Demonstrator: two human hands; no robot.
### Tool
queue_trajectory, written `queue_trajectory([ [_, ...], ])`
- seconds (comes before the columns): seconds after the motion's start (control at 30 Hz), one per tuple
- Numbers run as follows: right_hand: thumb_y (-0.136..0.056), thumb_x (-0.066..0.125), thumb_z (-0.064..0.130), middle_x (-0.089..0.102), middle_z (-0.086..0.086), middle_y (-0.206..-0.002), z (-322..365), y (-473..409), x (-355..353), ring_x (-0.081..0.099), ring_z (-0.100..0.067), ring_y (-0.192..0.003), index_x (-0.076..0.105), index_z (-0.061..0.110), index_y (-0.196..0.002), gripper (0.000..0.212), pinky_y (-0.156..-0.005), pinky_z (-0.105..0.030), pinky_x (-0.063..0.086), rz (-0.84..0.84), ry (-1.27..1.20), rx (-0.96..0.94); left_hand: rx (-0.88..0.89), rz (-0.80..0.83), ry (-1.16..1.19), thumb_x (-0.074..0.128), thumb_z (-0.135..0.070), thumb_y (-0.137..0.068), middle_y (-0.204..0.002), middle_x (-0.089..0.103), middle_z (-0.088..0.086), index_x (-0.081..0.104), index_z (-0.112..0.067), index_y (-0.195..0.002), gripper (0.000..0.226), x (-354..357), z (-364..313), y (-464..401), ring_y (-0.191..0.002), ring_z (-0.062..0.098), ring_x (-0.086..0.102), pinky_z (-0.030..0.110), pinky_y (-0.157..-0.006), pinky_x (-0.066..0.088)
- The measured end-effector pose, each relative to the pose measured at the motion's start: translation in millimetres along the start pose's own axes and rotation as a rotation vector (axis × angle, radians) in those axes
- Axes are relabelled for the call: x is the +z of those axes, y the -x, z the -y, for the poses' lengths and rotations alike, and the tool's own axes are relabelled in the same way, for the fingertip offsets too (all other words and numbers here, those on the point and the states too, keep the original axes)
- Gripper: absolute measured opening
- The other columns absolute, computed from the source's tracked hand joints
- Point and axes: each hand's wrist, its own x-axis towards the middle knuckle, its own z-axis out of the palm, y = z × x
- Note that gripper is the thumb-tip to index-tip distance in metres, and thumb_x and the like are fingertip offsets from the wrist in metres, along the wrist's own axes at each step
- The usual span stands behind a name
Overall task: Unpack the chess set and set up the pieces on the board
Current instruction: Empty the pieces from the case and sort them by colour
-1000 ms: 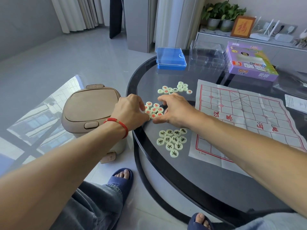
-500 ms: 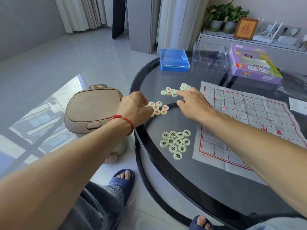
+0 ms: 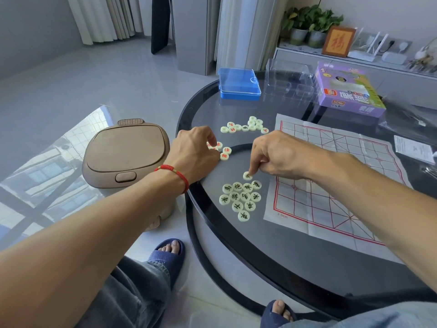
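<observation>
Head view is showing the right hand (image 3: 281,157), moved from the far pile, pinching a black-lettered piece (image 3: 247,175) down beside the near black group (image 3: 241,197) while the left hand (image 3: 197,147) is curling over red pieces (image 3: 225,153), with sorting continuing off the board (image 3: 331,176).

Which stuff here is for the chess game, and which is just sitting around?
For the game:
round cream chess pieces with black characters
cream pieces with red characters
unsorted cream pieces
white paper board with red grid

Just lying about:
blue plastic case
purple cardboard box
tan lidded bin
potted plants
</observation>
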Motion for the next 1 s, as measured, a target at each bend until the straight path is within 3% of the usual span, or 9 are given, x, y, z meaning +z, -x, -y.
queue_trajectory([
  [0.1,-0.087,0.066,0.006,0.069,0.009,-0.088,3.5,10.3,-1.5,0.065,-0.011,-0.08,0.083,0.031,-0.088,0.031,-0.079,-0.035,0.057,0.064,-0.061,-0.037,-0.003,-0.013,0.001,0.063,-0.02,-0.082,-0.09,0.07,0.004,0.067,-0.022,-0.096,0.015,-1.9,0.4,-0.3,-0.081,0.024,0.064,0.03,-0.069,0.051],
  [0.17,-0.088,0.063,0.007,0.069,0.01,-0.089,1.1,9.1,-1.0,0.064,-0.01,-0.083,0.082,0.03,-0.092,0.03,-0.082,-0.036,0.055,-0.044,-0.11,-0.009,-0.016,-0.03,-0.007,0.06,-0.023,-0.08,-0.088,0.069,0.001,0.067,-0.025,-0.095,0.017,-3.0,0.9,-1.0,-0.081,0.024,0.064,0.033,-0.07,0.054],
  [0.27,-0.093,0.054,0.013,0.068,0.002,-0.11,-8.8,-8.8,4.5,0.062,-0.021,-0.106,0.074,0.028,-0.118,0.036,-0.094,-0.038,0.052,-0.218,-0.013,0.129,-0.021,-0.037,-0.008,0.06,-0.026,-0.079,-0.086,0.068,0.0,0.066,-0.027,-0.094,0.016,-3.1,1.7,-2.1,-0.079,0.023,0.064,0.039,-0.073,0.058],
  [0.37,-0.094,0.047,0.012,0.059,-0.006,-0.127,-9.4,-31.2,11.1,0.056,-0.031,-0.119,0.054,0.024,-0.143,0.051,-0.097,-0.043,0.049,-0.145,0.023,0.237,-0.026,-0.044,-0.021,0.059,-0.022,-0.078,-0.085,0.067,-0.001,0.067,-0.026,-0.094,0.018,-2.7,4.1,-2.6,-0.079,0.023,0.063,0.037,-0.072,0.057],
  [0.47,-0.096,0.044,0.011,0.049,-0.01,-0.142,-4.0,-46.1,13.2,0.051,-0.035,-0.126,0.042,0.022,-0.151,0.056,-0.1,-0.046,0.048,-0.106,0.049,0.288,-0.018,-0.058,-0.028,0.058,-0.019,-0.078,-0.084,0.066,-0.002,0.066,-0.025,-0.095,0.02,-2.5,6.6,-3.0,-0.077,0.021,0.061,0.031,-0.066,0.051],
  [0.67,-0.092,0.053,0.009,0.06,-0.009,-0.137,-2.7,-45.8,13.3,0.059,-0.032,-0.12,0.066,0.028,-0.135,0.049,-0.097,-0.04,0.052,-0.186,-0.011,0.32,-0.014,-0.042,-0.036,0.059,-0.018,-0.08,-0.084,0.063,-0.002,0.066,-0.025,-0.096,0.019,-6.7,9.1,-1.8,-0.078,0.022,0.062,0.033,-0.068,0.054],
  [0.73,-0.092,0.055,0.007,0.072,0.002,-0.11,-2.1,-35.2,7.4,0.066,-0.02,-0.096,0.078,0.029,-0.114,0.039,-0.084,-0.031,0.053,-0.184,-0.067,0.294,-0.01,-0.036,-0.032,0.06,-0.019,-0.08,-0.085,0.063,-0.001,0.066,-0.025,-0.096,0.018,-7.2,8.8,-1.4,-0.079,0.023,0.062,0.035,-0.07,0.056],
  [0.83,-0.092,0.059,0.006,0.068,0.018,-0.078,4.0,-15.4,-2.3,0.059,-0.003,-0.069,0.083,0.033,-0.095,0.036,-0.064,-0.022,0.047,-0.069,-0.089,0.236,-0.002,-0.023,-0.038,0.059,-0.02,-0.08,-0.089,0.066,-0.001,0.067,-0.025,-0.097,0.019,-7.4,6.5,0.9,-0.081,0.023,0.062,0.036,-0.072,0.056],
  [1.0,-0.091,0.061,0.008,0.076,0.018,-0.088,8.9,5.7,-5.4,0.068,-0.006,-0.083,0.083,0.036,-0.089,0.036,-0.078,-0.03,0.06,0.081,-0.081,0.161,-0.004,-0.007,-0.03,0.059,-0.022,-0.081,-0.092,0.067,0.0,0.067,-0.026,-0.096,0.017,-8.9,2.3,3.4,-0.083,0.024,0.063,0.039,-0.074,0.057],
])
